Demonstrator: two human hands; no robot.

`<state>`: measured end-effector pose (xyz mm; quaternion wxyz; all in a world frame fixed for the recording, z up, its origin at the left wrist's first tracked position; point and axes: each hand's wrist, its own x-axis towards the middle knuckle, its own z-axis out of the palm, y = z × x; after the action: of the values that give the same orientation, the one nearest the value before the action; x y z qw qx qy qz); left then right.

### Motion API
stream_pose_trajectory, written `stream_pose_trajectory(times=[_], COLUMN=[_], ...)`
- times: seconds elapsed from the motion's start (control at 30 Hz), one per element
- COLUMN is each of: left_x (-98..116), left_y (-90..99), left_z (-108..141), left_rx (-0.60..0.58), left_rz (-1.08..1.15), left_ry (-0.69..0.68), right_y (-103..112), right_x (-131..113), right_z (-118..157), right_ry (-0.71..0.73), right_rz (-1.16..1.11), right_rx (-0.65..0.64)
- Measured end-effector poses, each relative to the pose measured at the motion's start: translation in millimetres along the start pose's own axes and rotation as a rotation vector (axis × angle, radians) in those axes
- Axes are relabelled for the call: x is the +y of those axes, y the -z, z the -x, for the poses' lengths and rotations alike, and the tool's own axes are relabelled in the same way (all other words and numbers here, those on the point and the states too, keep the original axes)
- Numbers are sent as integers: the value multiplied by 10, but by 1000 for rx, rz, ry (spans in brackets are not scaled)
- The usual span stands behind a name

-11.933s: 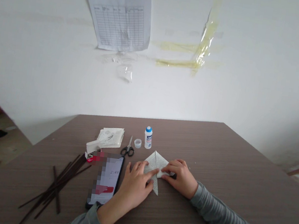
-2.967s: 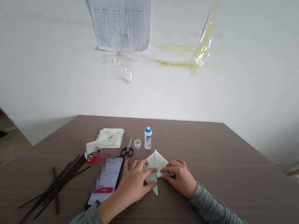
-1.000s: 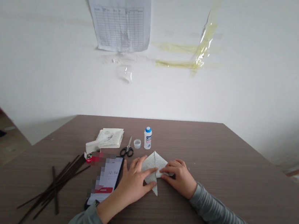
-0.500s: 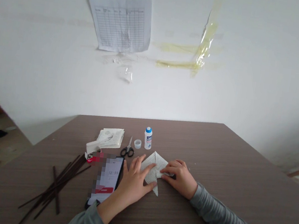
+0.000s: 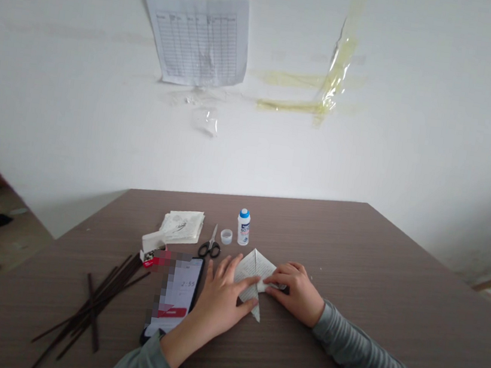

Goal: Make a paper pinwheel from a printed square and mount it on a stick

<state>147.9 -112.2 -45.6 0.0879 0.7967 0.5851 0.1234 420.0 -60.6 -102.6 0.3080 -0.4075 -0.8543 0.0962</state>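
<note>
Nearest, our left hand [image 5: 215, 307]: fingers spread apart, the forefinger tip resting on the folded paper [image 5: 253, 271]. Our right hand [image 5: 297, 293] lies with its fingers together on the paper's right flap; whether the thumb pinches beneath, we cannot tell. The paper lies flat on the table [image 5: 354, 252] between both hands, its long axis running near to far, one point aimed at us, one away. We judge it light, soft and easily creased, best held by its folded edges.

Next, to the left: a phone [image 5: 174, 298] and loose dark sticks [image 5: 92, 315]. Beyond: scissors [image 5: 210, 249], a small cap [image 5: 226, 237], a glue bottle [image 5: 243, 227], a paper stack [image 5: 181, 225]. Farthest, on the wall, a ruled sheet [image 5: 196, 39] and yellowed tape [image 5: 341, 58].
</note>
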Motion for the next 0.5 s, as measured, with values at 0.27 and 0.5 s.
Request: stream_pose_trajectory(times=[0.27, 0.5], left_x=[-10, 40], left_y=[85, 114], left_z=[26, 22], left_rx=[2, -53], left_rz=[-5, 16], left_ry=[-18, -12], right_y=[-7, 20], right_x=[7, -32], right_z=[3, -8], right_ry=[11, 5], right_rz=[2, -2], right_rx=[0, 31])
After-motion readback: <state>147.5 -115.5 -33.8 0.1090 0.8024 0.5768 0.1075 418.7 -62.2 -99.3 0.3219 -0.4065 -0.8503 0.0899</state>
